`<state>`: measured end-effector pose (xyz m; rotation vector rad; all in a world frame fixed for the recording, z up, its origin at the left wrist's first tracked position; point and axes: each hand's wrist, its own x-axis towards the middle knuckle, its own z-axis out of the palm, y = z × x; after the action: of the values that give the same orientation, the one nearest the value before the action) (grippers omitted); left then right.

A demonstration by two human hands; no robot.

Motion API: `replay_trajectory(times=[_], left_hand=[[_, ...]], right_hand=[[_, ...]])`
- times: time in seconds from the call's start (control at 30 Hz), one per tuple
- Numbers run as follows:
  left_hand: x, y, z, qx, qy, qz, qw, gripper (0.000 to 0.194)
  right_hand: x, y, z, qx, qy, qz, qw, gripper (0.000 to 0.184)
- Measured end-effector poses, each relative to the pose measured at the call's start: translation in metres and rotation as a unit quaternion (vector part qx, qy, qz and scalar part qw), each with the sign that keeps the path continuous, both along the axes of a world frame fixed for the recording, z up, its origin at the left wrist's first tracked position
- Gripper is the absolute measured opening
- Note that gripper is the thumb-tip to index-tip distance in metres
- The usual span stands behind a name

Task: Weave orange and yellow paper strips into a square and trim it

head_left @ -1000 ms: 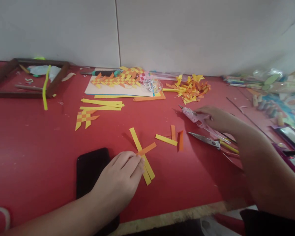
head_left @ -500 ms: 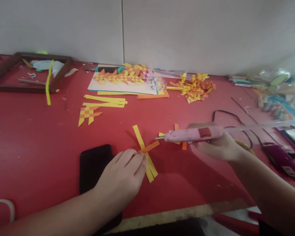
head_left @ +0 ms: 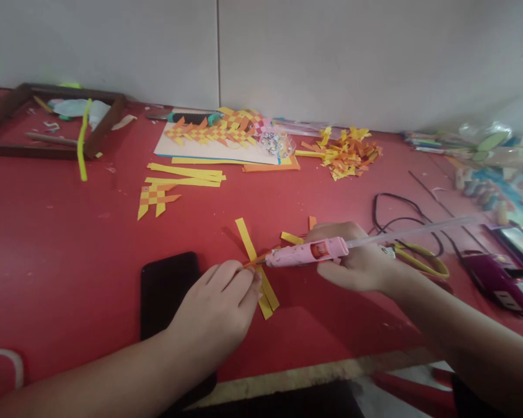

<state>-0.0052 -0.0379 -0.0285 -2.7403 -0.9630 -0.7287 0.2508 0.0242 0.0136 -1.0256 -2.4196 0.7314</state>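
Observation:
My left hand (head_left: 220, 305) is closed on an orange paper strip (head_left: 249, 264), which crosses over yellow paper strips (head_left: 268, 290) on the red table. In my right hand (head_left: 353, 258) is a pink hot glue gun (head_left: 303, 253), with a long clear glue stick (head_left: 412, 230) running out of its back. The gun's nozzle is at the orange strip, just right of my left fingertips; whether it touches cannot be made out. Partly behind the gun and my right hand lies another yellow strip (head_left: 291, 237) with an orange piece. A black phone-like slab (head_left: 168, 293) lies under my left wrist.
A woven paper fish (head_left: 153, 199) and loose yellow strips (head_left: 185, 181) lie farther back. Behind them are a cutter (head_left: 192, 119), woven pieces and a heap of paper scraps (head_left: 348, 154). A brown frame (head_left: 35, 152) is left; yellow-handled scissors (head_left: 422, 264), a cord and a purple device (head_left: 499, 281) are right.
My right hand has brought the glue gun left and slightly down, so its nozzle has come to the orange strip. My left hand stays on the strip.

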Motion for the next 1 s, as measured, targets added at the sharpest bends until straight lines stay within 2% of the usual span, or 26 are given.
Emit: replay_trajectory(times=[0.33,0.57,0.8,0.9,1.0], left_hand=[[-0.001,0.001,-0.001,-0.004,0.002,-0.004,1.000,0.019],[-0.001,0.001,-0.001,0.001,0.006,0.000,1.000,0.020],[-0.002,0.001,-0.001,-0.006,0.014,-0.002,1.000,0.023],[-0.003,0.001,-0.002,0.002,0.011,0.001,1.000,0.023],[-0.002,0.001,-0.002,-0.002,0.020,-0.001,1.000,0.024]], right_hand=[[0.002,0.003,-0.004,-0.011,-0.027,0.001,1.000,0.017],[-0.001,0.007,0.002,0.000,-0.050,0.016,0.999,0.013],[-0.017,0.012,0.027,0.078,-0.124,0.040,0.988,0.016],[-0.031,0.013,0.043,0.118,-0.196,0.058,0.972,0.016],[-0.045,0.014,0.057,0.134,-0.292,0.049,0.946,0.019]])
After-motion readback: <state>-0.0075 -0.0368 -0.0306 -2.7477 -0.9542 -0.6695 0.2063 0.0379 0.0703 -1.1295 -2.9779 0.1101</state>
